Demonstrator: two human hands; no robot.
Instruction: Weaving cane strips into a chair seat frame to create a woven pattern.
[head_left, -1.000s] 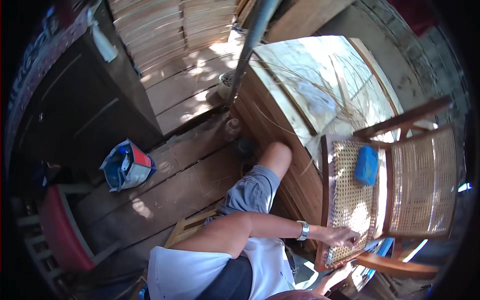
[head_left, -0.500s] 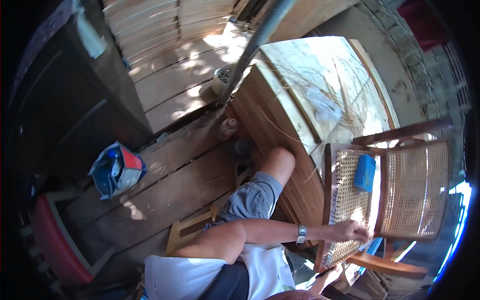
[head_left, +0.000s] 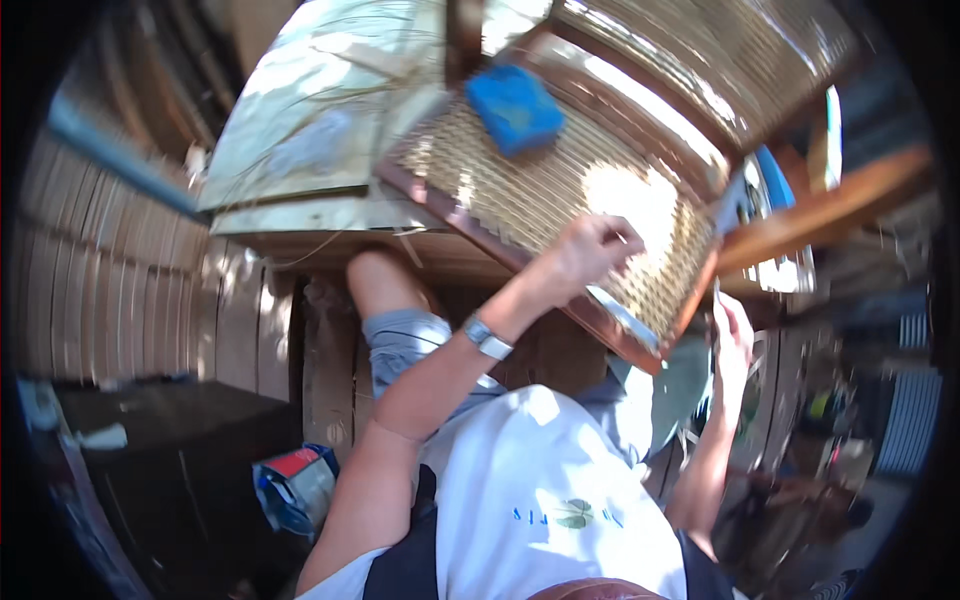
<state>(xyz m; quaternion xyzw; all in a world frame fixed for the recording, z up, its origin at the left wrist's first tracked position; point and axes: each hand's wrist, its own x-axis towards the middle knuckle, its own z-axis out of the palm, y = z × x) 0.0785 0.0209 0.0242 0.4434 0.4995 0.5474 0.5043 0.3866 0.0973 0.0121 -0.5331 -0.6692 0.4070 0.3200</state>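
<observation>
A wooden chair's woven cane seat (head_left: 470,200) lies before me, partly in bright sun. My left hand (head_left: 590,255) is over the seat near its front edge, with a watch on the wrist. Its thumb and fingers are pinched together, and anything between them is too small to make out. By the seat's front right corner, a flat pale strip (head_left: 627,318) lies along the frame. My right hand (head_left: 733,330) is closed beside that corner, below the chair's arm. A thin pale tip shows at its fingers, too blurred to name. A blue block (head_left: 515,108) rests on the seat's far left part.
The chair's cane back (head_left: 700,50) rises beyond the seat, and a wooden armrest (head_left: 830,210) juts out at the right. To the left stands a pale-topped wooden table (head_left: 290,215) with loose cane strands and clear plastic. A bag (head_left: 297,490) sits on the floor at lower left.
My view has swung toward the chair, which now fills the upper middle. My left hand stays over the seat, farther in from its edge. More of my right hand and forearm shows.
</observation>
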